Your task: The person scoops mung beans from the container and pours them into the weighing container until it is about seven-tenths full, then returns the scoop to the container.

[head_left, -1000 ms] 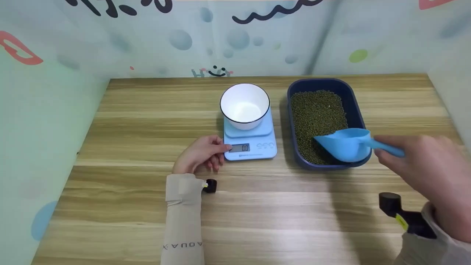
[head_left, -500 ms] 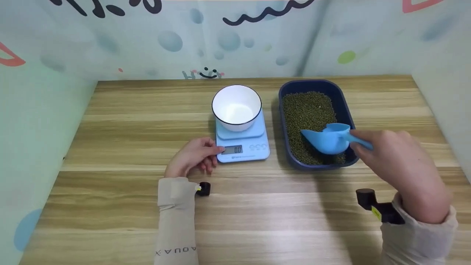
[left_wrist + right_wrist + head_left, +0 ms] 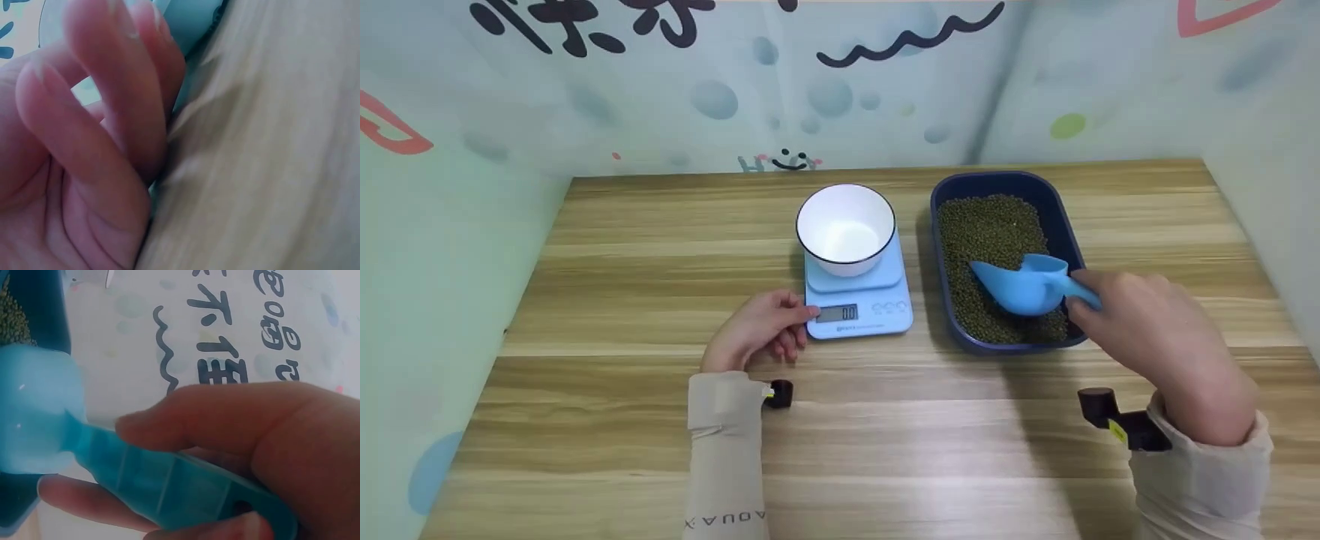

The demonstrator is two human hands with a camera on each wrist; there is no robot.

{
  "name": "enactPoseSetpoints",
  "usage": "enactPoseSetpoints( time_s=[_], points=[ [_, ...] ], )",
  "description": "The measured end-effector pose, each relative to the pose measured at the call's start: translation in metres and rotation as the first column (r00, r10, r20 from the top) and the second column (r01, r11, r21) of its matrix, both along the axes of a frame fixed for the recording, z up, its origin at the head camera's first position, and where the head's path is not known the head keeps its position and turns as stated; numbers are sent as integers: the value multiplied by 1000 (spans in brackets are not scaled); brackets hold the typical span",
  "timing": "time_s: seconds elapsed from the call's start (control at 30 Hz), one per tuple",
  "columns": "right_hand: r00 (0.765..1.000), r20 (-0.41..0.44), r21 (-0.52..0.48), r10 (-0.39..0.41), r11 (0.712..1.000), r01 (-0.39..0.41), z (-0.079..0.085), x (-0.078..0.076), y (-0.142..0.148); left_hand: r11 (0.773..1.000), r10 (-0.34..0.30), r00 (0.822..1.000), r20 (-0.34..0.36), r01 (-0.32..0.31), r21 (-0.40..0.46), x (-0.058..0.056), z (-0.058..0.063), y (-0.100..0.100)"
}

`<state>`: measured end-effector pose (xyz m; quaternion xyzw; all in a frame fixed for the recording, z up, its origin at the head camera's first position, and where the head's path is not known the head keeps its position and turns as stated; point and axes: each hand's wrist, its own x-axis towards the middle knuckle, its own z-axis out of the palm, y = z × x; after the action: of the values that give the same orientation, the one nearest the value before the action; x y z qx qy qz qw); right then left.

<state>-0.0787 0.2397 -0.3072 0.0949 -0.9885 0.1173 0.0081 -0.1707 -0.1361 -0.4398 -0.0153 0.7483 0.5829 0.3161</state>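
My right hand (image 3: 1166, 334) grips the handle of a light blue plastic scoop (image 3: 1024, 291), thumb along one side and fingers round the other in the right wrist view. The scoop's tip dips into small green beans, which look like mung beans (image 3: 994, 225), in a dark blue rectangular tub (image 3: 1063, 232). My left hand (image 3: 757, 326) holds the left front edge of a light blue kitchen scale (image 3: 877, 324), thumb on top by the display, other fingers curled. The display reads 0.0. On the scale's platform stands a white bowl (image 3: 844, 229) with a dark rim, nothing inside it.
The wooden table (image 3: 915, 435) reaches back to a printed backdrop (image 3: 885, 97) with bubbles and dark lettering. Pale walls close in at left and right. The tub stands right of the scale, with a narrow gap between.
My right hand has moved left with the scoop, from the tub's right front corner further into the beans. The left hand stays on the scale, and the head view has shifted a little.
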Motion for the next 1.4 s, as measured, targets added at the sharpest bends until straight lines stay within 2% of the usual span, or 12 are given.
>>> enactPoseSetpoints(
  time_s=[0.23,0.47,0.63,0.8,1.1,1.27,1.4],
  points=[
    [1000,-21,6,-7,1000,8,-7,-5,-8,1000,4,1000,10,-4,-4,-1,2,2],
    [997,-76,14,21,1000,-20,-17,-12,-16,999,-29,1000,6,29,-31,-5,8,1],
    [1000,-10,-7,0,1000,0,-21,-14,-13,999,-33,999,14,33,-3,-4,7,2],
    [999,43,-18,-34,999,34,-24,-20,-14,1000,0,1000,10,0,31,-2,3,0],
    [999,-33,-13,-29,1000,29,-39,-34,-20,998,36,999,3,-36,51,-1,3,-1],
    [997,-12,-60,-70,996,70,-46,-41,-17,998,36,999,-2,-36,59,-1,3,-1],
    [992,38,-126,-120,984,124,-49,-43,-12,998,32,999,15,-33,60,0,1,-1]
  ],
)
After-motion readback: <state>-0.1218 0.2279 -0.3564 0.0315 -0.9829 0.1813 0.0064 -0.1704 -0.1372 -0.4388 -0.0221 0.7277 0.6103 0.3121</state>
